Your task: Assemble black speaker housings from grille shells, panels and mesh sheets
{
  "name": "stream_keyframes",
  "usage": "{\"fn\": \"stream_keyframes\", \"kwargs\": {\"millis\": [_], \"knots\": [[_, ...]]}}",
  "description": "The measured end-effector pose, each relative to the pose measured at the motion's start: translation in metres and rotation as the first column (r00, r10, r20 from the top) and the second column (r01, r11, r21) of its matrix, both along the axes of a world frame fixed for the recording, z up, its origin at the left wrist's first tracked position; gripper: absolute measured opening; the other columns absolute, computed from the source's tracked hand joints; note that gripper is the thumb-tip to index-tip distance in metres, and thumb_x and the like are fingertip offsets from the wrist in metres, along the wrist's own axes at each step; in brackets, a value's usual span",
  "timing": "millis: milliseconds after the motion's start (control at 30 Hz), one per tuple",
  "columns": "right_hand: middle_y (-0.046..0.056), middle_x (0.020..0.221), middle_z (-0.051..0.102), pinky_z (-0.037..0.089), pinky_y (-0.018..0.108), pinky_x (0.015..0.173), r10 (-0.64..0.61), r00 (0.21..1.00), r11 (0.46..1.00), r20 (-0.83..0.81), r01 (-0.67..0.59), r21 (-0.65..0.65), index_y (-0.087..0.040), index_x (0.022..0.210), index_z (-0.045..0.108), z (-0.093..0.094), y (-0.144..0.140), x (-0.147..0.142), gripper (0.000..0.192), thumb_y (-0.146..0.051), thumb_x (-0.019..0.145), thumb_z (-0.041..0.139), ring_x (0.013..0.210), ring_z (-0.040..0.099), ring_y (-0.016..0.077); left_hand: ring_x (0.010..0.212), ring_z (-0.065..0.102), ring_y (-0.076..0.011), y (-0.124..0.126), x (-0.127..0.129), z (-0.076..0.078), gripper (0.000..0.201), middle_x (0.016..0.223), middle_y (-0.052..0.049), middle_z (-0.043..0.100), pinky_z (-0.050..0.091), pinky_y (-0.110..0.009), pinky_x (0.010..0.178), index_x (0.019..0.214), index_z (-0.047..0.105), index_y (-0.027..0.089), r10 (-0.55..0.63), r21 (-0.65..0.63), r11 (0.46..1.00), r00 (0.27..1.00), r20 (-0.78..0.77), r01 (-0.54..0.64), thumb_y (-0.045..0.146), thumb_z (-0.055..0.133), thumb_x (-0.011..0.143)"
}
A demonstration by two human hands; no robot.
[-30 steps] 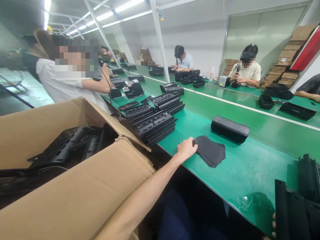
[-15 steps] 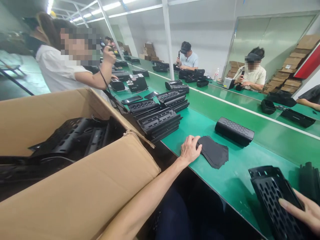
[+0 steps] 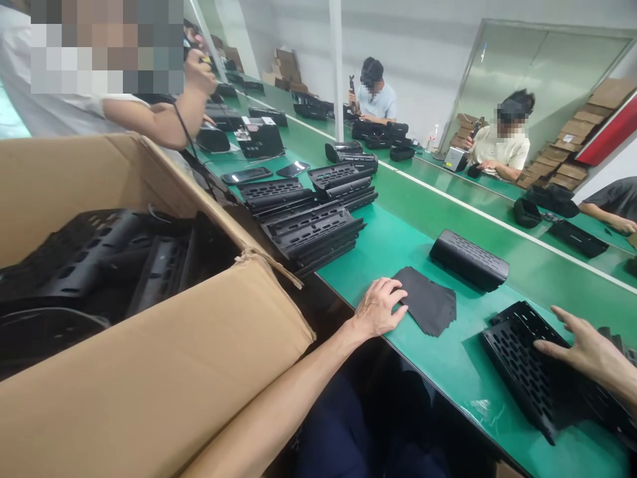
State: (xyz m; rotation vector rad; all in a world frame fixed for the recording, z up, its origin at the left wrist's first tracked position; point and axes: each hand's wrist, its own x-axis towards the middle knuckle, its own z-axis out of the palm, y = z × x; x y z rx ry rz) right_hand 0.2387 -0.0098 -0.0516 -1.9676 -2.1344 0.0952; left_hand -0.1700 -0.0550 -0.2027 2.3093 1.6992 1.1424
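**Grille panel lands flat on the bench, both hands down**

Down goes the black slotted panel [image 3: 535, 368]: half a second back it was tilted up in the right hand [image 3: 590, 348], now it lies flat on the green bench [image 3: 448, 365] at the near right, close to the front edge. That hand rests on top of it with fingers spread wide, pressing rather than gripping. The left hand [image 3: 381, 309] has hardly budged; it sits at the near corner of the stack of dark sheets [image 3: 428, 305], fingers loosely curled, tips on the top sheet, nothing pinched that I can see.

Beyond the sheets a black perforated speaker-like case [image 3: 469, 259] lies apart from both hands. Stacks of more slotted panels [image 3: 311, 232] stand to the left, and the open cardboard box [image 3: 164, 372] beside the left arm is full of the same black parts. Other people work further along and across the bench.

What could go wrong, as I judge it: the sheets are fanned and thin, so a dragging fingertip could lift two at once or push the pile askew. The panel's near corner sits right by the bench edge, so a sideways shove from that flat open palm could slide it off. The left forearm also runs close to the box flap and could catch it.
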Motion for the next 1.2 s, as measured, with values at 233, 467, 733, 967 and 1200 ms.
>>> {"fn": "stream_keyframes", "kwargs": {"millis": [233,467,733,967,1200], "knots": [[0.010,0.131,0.074,0.055,0.039,0.104,0.351,0.933,0.901,-0.076,-0.359,-0.245,-0.026,0.131,0.067,-0.012,-0.009,-0.159,0.040,-0.043,0.095,0.061,0.122,0.070,0.0291,0.119,0.061,-0.0301,0.000,0.001,0.003,0.025,0.122,-0.011,0.072,0.050,-0.049,0.105,0.113,0.077,0.023,0.002,-0.032,0.999,1.000,0.012,-0.002,0.030,0.068,0.091],[0.022,0.127,0.071,0.055,0.040,0.092,0.263,0.953,0.898,0.150,-0.185,-0.399,-0.011,0.129,0.068,-0.047,0.059,-0.219,0.060,-0.044,0.081,0.084,0.118,0.070,0.0369,0.118,0.061,-0.0311,0.000,0.002,0.003,0.024,0.123,-0.011,0.072,0.049,-0.049,0.105,0.110,0.077,0.022,0.010,-0.043,0.999,0.998,0.068,-0.007,0.031,0.072,0.088],[0.005,0.105,0.076,0.057,0.036,0.084,0.381,0.916,0.847,0.125,-0.291,-0.445,-0.016,0.113,0.072,-0.040,0.049,-0.224,0.028,-0.036,0.095,0.074,0.092,0.072,0.0206,0.124,0.062,-0.0305,0.006,0.000,0.002,0.044,0.132,-0.013,0.068,0.048,-0.048,0.112,0.131,0.064,0.018,0.084,-0.064,0.995,0.970,0.227,-0.071,0.028,0.069,0.088],[0.006,0.087,0.074,0.043,0.032,0.076,0.488,0.870,0.861,0.066,-0.468,-0.199,-0.023,0.086,0.071,-0.016,0.019,-0.223,0.008,-0.018,0.080,0.070,0.094,0.069,0.0285,0.136,0.059,-0.0309,0.025,-0.010,0.012,0.094,0.147,-0.017,0.063,0.046,-0.044,0.116,0.155,0.043,0.018,-0.027,-0.113,0.982,0.701,0.712,0.153,0.015,0.082,0.069],[0.000,0.084,0.073,0.048,0.031,0.069,0.453,0.834,0.874,-0.316,-0.485,-0.027,-0.027,0.103,0.067,-0.041,0.007,-0.190,0.034,-0.025,0.069,0.069,0.075,0.067,0.0216,0.081,0.073,-0.0189,0.019,0.004,0.012,0.020,0.086,-0.004,0.079,0.057,-0.027,0.077,0.092,0.078,0.015,-0.051,-0.092,0.972,0.573,0.818,0.218,0.013,0.070,0.074]]}}
